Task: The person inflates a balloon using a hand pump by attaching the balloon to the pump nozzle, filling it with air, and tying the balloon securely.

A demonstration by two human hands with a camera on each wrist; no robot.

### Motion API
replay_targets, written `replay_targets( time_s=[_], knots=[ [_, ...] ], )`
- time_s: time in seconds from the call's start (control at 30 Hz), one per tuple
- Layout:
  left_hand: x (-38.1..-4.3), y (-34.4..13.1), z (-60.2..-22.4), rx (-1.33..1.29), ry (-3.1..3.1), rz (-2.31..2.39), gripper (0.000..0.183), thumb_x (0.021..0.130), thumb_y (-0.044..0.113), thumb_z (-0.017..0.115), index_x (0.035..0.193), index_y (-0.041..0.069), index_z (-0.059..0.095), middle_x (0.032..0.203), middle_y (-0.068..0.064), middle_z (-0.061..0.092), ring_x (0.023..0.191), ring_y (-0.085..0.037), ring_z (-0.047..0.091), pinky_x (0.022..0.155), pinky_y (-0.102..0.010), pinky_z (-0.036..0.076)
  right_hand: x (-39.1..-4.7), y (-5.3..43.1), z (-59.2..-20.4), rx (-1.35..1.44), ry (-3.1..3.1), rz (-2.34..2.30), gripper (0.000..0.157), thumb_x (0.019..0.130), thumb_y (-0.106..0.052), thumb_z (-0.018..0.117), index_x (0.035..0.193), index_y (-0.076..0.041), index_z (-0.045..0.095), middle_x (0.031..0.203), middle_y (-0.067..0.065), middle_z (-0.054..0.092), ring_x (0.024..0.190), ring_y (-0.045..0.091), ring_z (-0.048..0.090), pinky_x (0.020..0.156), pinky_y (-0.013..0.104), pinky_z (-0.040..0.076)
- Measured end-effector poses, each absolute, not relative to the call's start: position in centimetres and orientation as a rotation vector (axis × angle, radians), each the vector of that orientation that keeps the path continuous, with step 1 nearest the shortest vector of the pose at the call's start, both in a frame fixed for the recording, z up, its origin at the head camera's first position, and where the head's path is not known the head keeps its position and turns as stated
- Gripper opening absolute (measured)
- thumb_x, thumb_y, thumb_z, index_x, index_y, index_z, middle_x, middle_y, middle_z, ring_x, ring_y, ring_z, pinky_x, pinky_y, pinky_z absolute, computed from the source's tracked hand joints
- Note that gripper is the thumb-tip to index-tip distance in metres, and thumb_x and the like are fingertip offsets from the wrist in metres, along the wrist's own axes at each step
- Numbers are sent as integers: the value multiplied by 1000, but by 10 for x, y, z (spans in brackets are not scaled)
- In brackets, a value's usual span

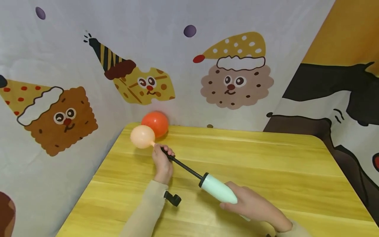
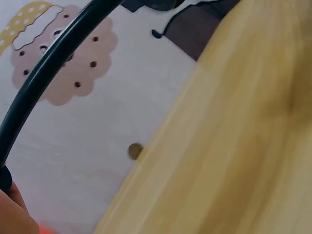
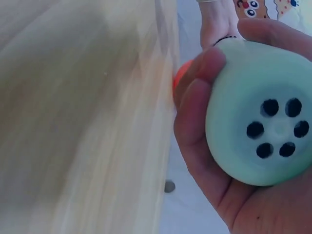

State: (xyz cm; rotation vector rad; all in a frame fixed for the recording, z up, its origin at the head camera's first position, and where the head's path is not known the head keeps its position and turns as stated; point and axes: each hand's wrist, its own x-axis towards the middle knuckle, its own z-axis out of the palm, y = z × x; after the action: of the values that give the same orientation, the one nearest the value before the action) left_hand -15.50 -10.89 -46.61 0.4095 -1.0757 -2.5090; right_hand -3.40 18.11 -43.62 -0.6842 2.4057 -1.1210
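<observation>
In the head view, a mint-green balloon pump [image 1: 217,188] with a black rod slants across the table. My left hand [image 1: 162,163] grips the rod's far end, where the neck of a small, partly filled peach balloon [image 1: 142,136] comes out beside the thumb. Around the pump's green body curl the fingers of my right hand [image 1: 253,203]. The right wrist view shows the pump's round end [image 3: 279,129], with several dark holes, against the palm. A black curved tube or rod [image 2: 48,68] crosses the left wrist view. The nozzle inside the balloon's neck is hidden by the left hand.
Behind the peach balloon an orange-red balloon [image 1: 158,123] sits at the table's back left corner, by the wall cloth. The yellow wood-grain table [image 1: 266,158] meets a white cloth [image 1: 183,82] printed with cartoon biscuits and cheese. A black wrist mount [image 1: 173,198] sticks out from the left sleeve.
</observation>
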Motion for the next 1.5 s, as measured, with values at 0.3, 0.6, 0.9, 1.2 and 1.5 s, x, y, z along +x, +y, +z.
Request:
replay_targets(
  time_s=[0.3,0.6,0.9,1.2,1.5],
  knots=[
    [-141,-81,-469,353,-1188,-2541,33,114,23,29,88,12,46,68,2,47,50,-8,44,47,-21,43,-39,144,-448,-671,2464,-1148,54,97,-44,71,127,-3,53,82,-1,60,60,7,57,50,29,50],
    [-141,-54,-475,345,-1366,-2629,36,115,29,31,88,12,47,69,2,47,54,-9,45,53,-22,44,-56,131,-449,-526,2395,-1233,62,98,-43,69,132,4,49,83,5,62,61,15,63,47,31,54],
    [-159,-71,-452,294,-1253,-2615,35,115,29,31,88,11,46,70,1,48,52,-10,46,51,-23,46,-38,169,-433,-550,2355,-1234,56,101,-43,67,136,-4,50,88,3,64,66,16,64,55,34,55],
    [-172,-87,-438,304,-1098,-2565,32,115,25,33,87,13,45,68,1,47,49,-9,44,46,-21,43,-31,187,-426,-627,2427,-1152,51,100,-43,69,135,-9,52,87,0,63,62,11,60,52,31,53],
    [-140,-47,-454,321,-1305,-2623,37,113,22,31,81,12,47,65,2,46,51,-9,44,50,-21,44,-40,154,-438,-565,2472,-1175,57,97,-45,70,129,-1,52,81,2,62,60,14,61,49,33,54]
  ],
)
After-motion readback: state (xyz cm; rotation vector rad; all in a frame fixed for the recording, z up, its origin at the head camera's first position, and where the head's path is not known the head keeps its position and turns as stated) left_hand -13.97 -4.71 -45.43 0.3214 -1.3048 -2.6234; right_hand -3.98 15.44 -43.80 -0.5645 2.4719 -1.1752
